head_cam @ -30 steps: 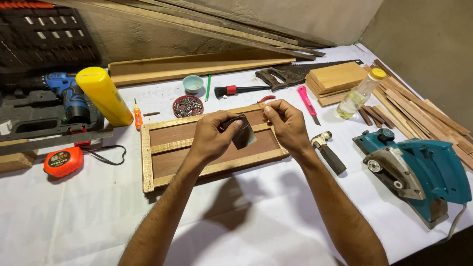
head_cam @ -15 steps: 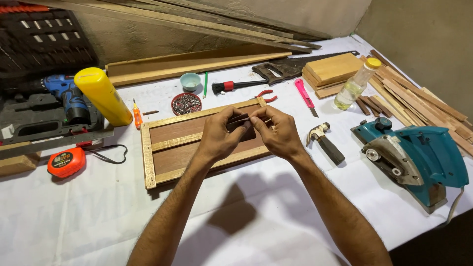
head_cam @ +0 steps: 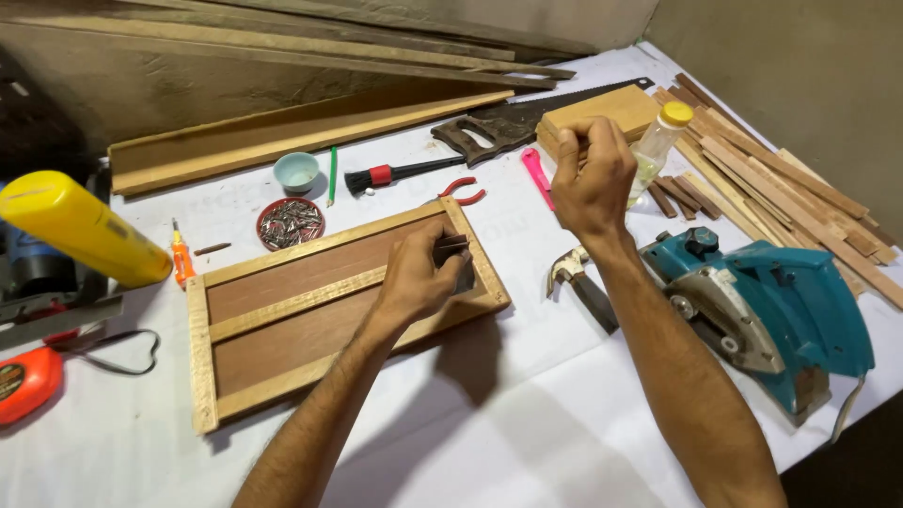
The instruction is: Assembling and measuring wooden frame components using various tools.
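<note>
My left hand (head_cam: 419, 277) pinches a small dark flat piece (head_cam: 451, 250) at the right end of a shallow wooden frame (head_cam: 200, 348), which has a brown panel and a middle rail. My right hand (head_cam: 593, 174) is raised off the frame, in front of a pale wood block (head_cam: 611, 105) and a clear bottle with a yellow cap (head_cam: 656, 143). Its fingers are curled with thumb against forefinger, and nothing shows between them. A hammer (head_cam: 581, 282) lies just below that wrist.
A teal circular saw (head_cam: 776, 315) sits at the right, with wood strips (head_cam: 790, 183) behind it. A hand saw (head_cam: 494, 129), a brush (head_cam: 390, 174), red pliers (head_cam: 461, 190), a pink knife (head_cam: 537, 175), a dish of screws (head_cam: 291, 224), a yellow can (head_cam: 85, 230) and an orange tape measure (head_cam: 21, 384) surround the frame.
Both hands were on the dark piece over the frame. My right hand has let go and risen to the upper right; my left hand keeps the piece. The view has shifted closer.
</note>
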